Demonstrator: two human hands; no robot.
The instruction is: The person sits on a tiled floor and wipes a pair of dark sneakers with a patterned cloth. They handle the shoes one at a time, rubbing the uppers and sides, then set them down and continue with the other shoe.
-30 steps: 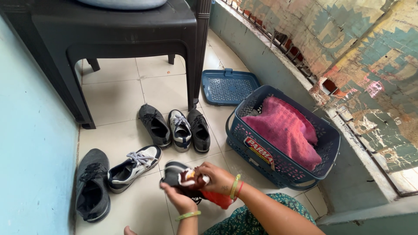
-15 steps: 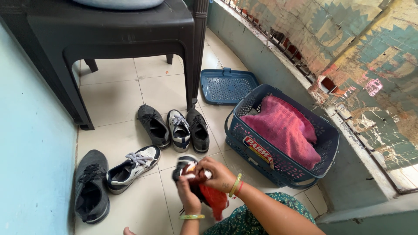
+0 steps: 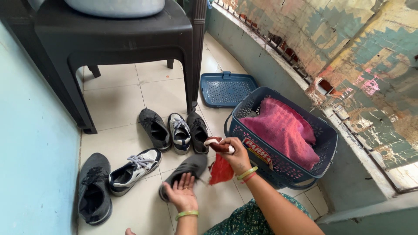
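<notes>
Pale basin [image 3: 115,6] on the black plastic chair [image 3: 117,35]: cut off by the top edge, rim only. Chair: back and far legs out of view. Dark shoe [image 3: 185,169] under my left hand [image 3: 183,196]: heel end covered by my palm. Red cloth [image 3: 220,170] in my right hand [image 3: 237,156]: upper part bunched inside my fist, extent unclear. Pink towel [image 3: 283,130]: lower folds hidden inside the blue basket [image 3: 244,139]. Basket label: partly behind my wrist. My forearms: cut off at the bottom edge.
</notes>
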